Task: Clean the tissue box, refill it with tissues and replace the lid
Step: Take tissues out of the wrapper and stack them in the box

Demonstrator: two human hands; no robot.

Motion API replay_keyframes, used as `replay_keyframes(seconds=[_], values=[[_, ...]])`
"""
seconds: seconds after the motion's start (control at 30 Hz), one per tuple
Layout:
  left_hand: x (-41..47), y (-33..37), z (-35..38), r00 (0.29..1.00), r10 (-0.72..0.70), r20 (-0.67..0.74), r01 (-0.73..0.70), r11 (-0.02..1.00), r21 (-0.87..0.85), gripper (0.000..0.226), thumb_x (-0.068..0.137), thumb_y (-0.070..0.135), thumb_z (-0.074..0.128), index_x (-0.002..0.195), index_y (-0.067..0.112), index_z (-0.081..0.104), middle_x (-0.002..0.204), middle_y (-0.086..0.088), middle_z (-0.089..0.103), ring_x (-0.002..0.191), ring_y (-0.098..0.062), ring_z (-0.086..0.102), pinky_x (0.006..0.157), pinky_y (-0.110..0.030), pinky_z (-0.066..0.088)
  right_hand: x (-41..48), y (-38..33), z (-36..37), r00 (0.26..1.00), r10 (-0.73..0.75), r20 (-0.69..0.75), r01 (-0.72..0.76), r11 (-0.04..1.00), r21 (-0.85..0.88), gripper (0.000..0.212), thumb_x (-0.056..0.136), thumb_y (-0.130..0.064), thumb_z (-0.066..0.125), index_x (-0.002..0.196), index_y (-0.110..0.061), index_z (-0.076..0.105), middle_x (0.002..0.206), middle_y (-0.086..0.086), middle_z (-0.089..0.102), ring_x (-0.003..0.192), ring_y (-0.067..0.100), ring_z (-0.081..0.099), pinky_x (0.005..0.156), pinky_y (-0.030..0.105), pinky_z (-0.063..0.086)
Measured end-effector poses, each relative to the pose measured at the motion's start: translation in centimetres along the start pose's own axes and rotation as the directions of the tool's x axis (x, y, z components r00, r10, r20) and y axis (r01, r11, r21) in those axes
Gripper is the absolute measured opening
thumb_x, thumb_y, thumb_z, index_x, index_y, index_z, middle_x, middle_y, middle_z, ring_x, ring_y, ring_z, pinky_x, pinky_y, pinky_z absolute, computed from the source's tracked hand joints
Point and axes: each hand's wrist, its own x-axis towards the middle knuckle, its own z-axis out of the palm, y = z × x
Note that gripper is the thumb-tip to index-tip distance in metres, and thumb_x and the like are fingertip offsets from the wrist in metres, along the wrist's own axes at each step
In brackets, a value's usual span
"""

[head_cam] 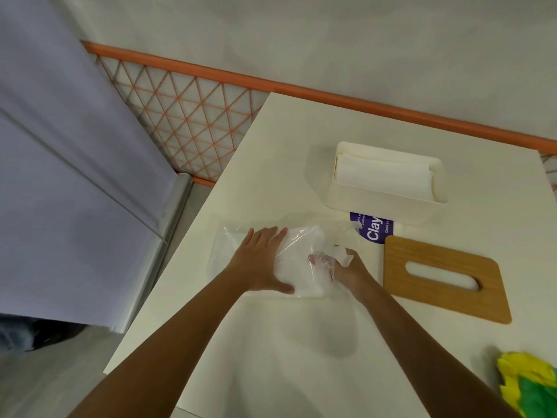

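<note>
Clear plastic wrap (304, 236), thin and slippery, sheathes the soft tissue stack (297, 274) lying on the white table (271, 342). The left hand (261, 260) lies flat on it, fingers spread; the right hand (346, 267) pinches the torn film. The tissue box (384, 182) sits beyond, already holding tissues, with the wooden lid (446, 279) beside it. Likely light and floppy, the stack is best gripped by its long edges.

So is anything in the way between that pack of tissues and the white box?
Nothing solid. The tissue pack lies under both hands; the tissue box stands open beyond it, already holding tissues. The wooden lid lies off to the right. Only the pack's plastic wrap still covers the tissues.
</note>
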Motion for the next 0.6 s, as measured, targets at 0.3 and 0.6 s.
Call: replay_keyframes(seconds=[0.3,0.6], values=[[-0.4,-0.3,-0.2,0.999,0.015,-0.051,-0.016,1.000,-0.024,0.119,0.061,0.071,0.068,0.149,0.018,0.007,0.156,-0.002,0.015,0.144,-0.020,0.013,0.120,-0.037,0.003,1.1,0.0,-2.4,0.999,-0.046,0.010,0.043,0.987,0.153,0.021,0.088,0.005,0.052,0.088,-0.011,0.066,0.076,-0.001,0.066,0.079,0.024,0.055,0.069,0.027,0.046],[-0.3,-0.1,0.0,0.999,0.011,-0.031,-0.012,0.999,-0.033,0.117,0.062,0.069,0.069,0.149,0.018,0.010,0.154,0.000,0.018,0.143,-0.019,0.016,0.119,-0.035,0.002,2.4,2.4,-2.7,0.995,0.075,0.069,-0.095,0.928,0.360,0.018,0.093,0.001,0.046,0.102,-0.009,0.057,0.100,0.011,0.056,0.087,0.025,0.056,0.076,0.032,0.048]])
